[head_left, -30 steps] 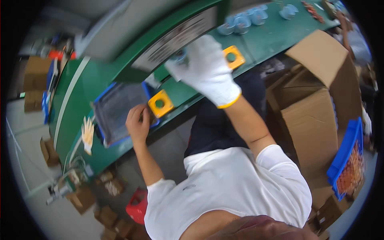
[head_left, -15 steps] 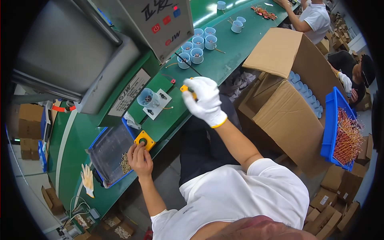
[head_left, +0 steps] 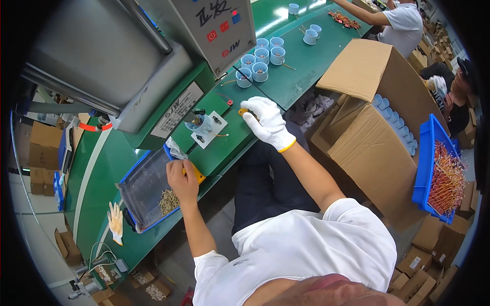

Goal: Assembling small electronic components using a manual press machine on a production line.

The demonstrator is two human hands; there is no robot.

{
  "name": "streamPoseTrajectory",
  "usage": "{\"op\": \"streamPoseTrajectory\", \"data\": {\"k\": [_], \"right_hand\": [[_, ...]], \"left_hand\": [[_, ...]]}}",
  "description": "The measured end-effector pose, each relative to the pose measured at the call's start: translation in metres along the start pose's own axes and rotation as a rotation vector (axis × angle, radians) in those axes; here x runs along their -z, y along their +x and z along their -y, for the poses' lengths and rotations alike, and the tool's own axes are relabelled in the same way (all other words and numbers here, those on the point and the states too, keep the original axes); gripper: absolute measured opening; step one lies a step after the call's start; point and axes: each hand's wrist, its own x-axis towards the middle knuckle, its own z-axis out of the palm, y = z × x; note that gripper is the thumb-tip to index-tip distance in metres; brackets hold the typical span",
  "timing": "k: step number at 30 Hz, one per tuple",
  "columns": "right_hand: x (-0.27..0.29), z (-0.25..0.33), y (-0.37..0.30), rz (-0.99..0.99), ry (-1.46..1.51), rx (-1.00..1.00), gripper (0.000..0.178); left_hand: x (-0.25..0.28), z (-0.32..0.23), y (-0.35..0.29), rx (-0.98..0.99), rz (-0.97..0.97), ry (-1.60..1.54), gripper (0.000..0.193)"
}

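My bare left hand (head_left: 182,179) lies with curled fingers on a yellow button box (head_left: 197,173) at the table's front edge, covering its button. To the right, my white-gloved right hand (head_left: 267,123) rests over a second yellow button box (head_left: 243,110), thumb apart from the fingers. Between them, a light blue cup (head_left: 201,125) stands on a white fixture plate (head_left: 216,122) beneath the green press head (head_left: 176,104). A dark metal tool (head_left: 196,117) reaches into the cup's top. An orange wire end (head_left: 222,135) sticks out beside it.
A blue tray (head_left: 148,188) with small brass-coloured parts lies left. Several filled blue cups (head_left: 259,71) stand behind. At right are an open carton (head_left: 357,71) of blue cups and a blue bin (head_left: 424,168) of wires. A spare glove (head_left: 115,223) lies left. Two people work at the far right.
The press tool has come down into the cup. My left hand has moved farther over its button box, hiding the button. The whole view has shifted slightly.
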Motion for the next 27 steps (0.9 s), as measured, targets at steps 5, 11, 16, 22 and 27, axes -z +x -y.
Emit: {"op": "streamPoseTrajectory", "data": {"k": [5, 11, 16, 22, 27], "right_hand": [[0.000, 0.003, -0.006, 0.029, 0.021, -0.069, 0.026], [0.001, -0.004, -0.002, 0.016, 0.037, -0.059, 0.024], [-0.002, -0.003, -0.002, 0.001, 0.064, -0.067, 0.023], [-0.001, -0.007, -0.003, 0.021, 0.067, -0.090, 0.024], [-0.001, -0.009, -0.009, 0.027, 0.091, -0.144, 0.023]], "left_hand": [[-0.014, -0.006, 0.004, 0.015, -0.084, 0.004, 0.010], [-0.013, -0.007, 0.003, -0.048, -0.157, -0.003, 0.015], [-0.013, -0.005, 0.000, 0.002, -0.136, -0.064, 0.016], [-0.007, -0.011, 0.007, -0.075, -0.142, -0.091, 0.017], [0.018, -0.033, 0.047, 0.025, -0.155, -0.129, 0.016]]}}
